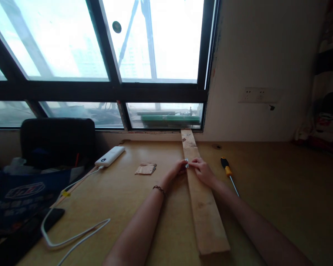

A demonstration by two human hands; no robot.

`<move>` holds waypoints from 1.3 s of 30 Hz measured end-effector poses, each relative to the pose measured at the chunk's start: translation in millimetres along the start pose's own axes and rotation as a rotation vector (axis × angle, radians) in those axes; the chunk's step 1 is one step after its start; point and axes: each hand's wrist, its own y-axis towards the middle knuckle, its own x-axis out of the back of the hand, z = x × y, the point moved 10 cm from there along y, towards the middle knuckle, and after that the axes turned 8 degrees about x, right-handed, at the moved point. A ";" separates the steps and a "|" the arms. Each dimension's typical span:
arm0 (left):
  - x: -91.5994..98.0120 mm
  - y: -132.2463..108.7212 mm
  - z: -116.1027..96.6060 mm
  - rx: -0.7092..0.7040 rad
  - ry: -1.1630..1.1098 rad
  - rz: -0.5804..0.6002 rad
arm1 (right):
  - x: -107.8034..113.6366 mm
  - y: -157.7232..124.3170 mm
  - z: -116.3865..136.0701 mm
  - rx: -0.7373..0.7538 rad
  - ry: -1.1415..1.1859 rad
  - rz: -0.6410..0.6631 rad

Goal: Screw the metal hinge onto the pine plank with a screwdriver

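Observation:
A long wooden plank (204, 207) lies on the table and runs away from me toward the window. At its left edge, about midway, is a small shiny metal piece (187, 163), too small to make out its exact kind. My left hand (180, 168), beside that edge, pinches the metal piece between its fingertips. Resting over the plank, my right hand (202, 170) has its fingers drawn together, the fingertips on the metal piece from the right. A screwdriver (226, 167) with a black and yellow handle lies to the right of the plank.
A torn piece of cardboard (145, 169) lies left of the plank. Farther left, a white power bank (109, 156) trails a white cable (80, 233) over the table (122, 207). A black chair (58, 138) and a blue bag (24, 192) stand at the left.

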 end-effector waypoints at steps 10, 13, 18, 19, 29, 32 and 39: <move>32.7 -24.8 -25.5 -0.329 -0.042 -0.445 | 1.2 -1.0 -0.8 0.022 -0.113 -0.021; 33.4 -24.8 -24.8 -0.325 -0.044 -0.471 | 1.6 -0.8 -0.6 0.018 -0.116 -0.016; 34.7 -28.3 -33.0 -0.439 -0.032 -0.470 | 1.0 0.0 5.2 0.032 -0.153 0.022; 34.6 -28.4 -33.4 -0.455 -0.045 -0.457 | 0.1 0.2 7.0 0.040 -0.164 0.038; 45.2 -11.6 -11.9 -0.386 -0.455 -0.316 | -1.3 1.5 12.0 0.051 -0.214 0.084; 60.1 -9.0 -2.0 -0.335 -0.549 -0.375 | -0.7 1.5 12.7 0.046 -0.221 0.087; 64.2 -36.8 -8.2 -0.423 -0.235 -0.612 | 1.6 0.8 12.5 0.026 -0.219 0.072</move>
